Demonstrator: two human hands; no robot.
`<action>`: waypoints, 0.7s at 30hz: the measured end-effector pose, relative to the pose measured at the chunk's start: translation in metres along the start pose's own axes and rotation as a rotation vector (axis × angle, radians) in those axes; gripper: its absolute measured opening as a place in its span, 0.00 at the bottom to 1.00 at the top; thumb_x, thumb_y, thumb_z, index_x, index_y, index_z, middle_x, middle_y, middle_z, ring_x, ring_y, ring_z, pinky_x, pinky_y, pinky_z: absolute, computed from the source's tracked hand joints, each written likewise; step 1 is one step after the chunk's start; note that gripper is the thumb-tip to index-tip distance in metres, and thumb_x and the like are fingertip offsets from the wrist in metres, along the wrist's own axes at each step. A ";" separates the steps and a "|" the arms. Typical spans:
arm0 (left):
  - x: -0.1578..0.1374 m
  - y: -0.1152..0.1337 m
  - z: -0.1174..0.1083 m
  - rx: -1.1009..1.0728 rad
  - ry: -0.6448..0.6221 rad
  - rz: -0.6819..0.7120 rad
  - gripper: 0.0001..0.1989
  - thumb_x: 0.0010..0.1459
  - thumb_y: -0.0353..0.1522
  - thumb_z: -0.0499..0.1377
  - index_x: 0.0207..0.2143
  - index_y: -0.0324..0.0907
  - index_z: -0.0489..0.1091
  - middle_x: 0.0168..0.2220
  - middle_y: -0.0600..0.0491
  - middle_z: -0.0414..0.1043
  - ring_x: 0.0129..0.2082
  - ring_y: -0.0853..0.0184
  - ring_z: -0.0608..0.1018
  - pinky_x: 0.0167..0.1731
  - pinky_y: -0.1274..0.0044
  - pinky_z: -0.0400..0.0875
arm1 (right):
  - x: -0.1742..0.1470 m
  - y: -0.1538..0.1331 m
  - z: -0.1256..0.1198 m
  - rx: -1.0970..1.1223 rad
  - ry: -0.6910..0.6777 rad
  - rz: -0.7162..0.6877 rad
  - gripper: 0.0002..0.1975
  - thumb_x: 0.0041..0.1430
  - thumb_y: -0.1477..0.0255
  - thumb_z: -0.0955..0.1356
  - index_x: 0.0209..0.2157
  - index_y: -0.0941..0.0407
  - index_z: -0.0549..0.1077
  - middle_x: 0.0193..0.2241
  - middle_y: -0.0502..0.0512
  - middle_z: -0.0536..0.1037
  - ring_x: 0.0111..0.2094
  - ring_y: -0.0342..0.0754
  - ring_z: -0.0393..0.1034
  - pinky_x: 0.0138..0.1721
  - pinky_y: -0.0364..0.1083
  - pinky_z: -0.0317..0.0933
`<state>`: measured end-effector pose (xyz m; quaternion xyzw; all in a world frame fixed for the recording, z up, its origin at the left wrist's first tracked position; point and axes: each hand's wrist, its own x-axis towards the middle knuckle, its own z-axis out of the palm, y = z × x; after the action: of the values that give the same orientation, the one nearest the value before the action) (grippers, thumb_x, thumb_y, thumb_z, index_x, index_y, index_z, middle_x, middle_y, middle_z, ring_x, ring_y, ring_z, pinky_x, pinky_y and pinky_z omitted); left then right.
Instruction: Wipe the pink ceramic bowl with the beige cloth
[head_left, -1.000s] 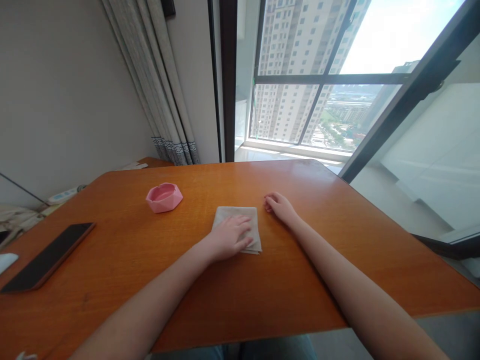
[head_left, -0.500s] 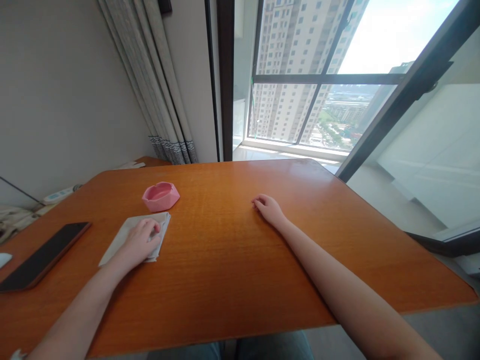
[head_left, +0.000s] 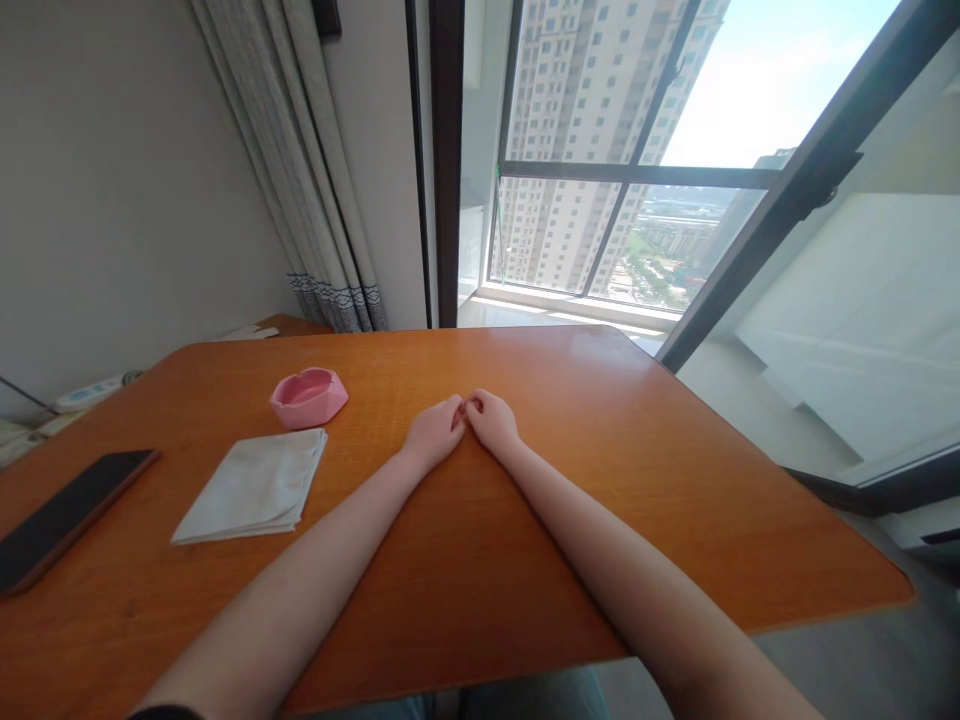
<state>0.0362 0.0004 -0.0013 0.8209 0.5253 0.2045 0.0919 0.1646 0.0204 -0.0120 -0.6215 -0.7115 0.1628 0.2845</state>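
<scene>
My left hand point(head_left: 436, 432) and my right hand point(head_left: 491, 418) meet fingertip to fingertip over the middle of the wooden table point(head_left: 420, 590). Both have their fingers curled and pressed together. Whatever the fingertips hold, if anything, is too small or hidden to make out. Left of my hands lies a folded white cloth point(head_left: 251, 483), flat on the tabletop. Just behind the cloth stands a pink angular ashtray point(head_left: 309, 397) with notches in its rim.
A dark phone-like slab point(head_left: 71, 515) lies at the table's left side. Beyond the far edge are a grey curtain point(head_left: 300, 180) and a large window point(head_left: 600, 175). A white power strip point(head_left: 90, 393) shows past the left edge.
My left hand has left the folded cloth and moved right to meet my right hand. My right hand has shifted slightly left. The cloth now shows whole.
</scene>
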 end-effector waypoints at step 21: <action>0.012 -0.011 0.003 0.017 -0.042 0.027 0.06 0.57 0.32 0.48 0.29 0.43 0.62 0.32 0.49 0.71 0.32 0.64 0.73 0.31 0.74 0.62 | -0.006 0.001 -0.007 -0.173 -0.102 -0.141 0.10 0.59 0.70 0.59 0.39 0.53 0.70 0.33 0.53 0.77 0.34 0.47 0.69 0.31 0.42 0.53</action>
<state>0.0329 0.0164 -0.0046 0.8329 0.5137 0.1838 0.0929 0.1702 0.0143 -0.0083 -0.5832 -0.7783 0.1118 0.2041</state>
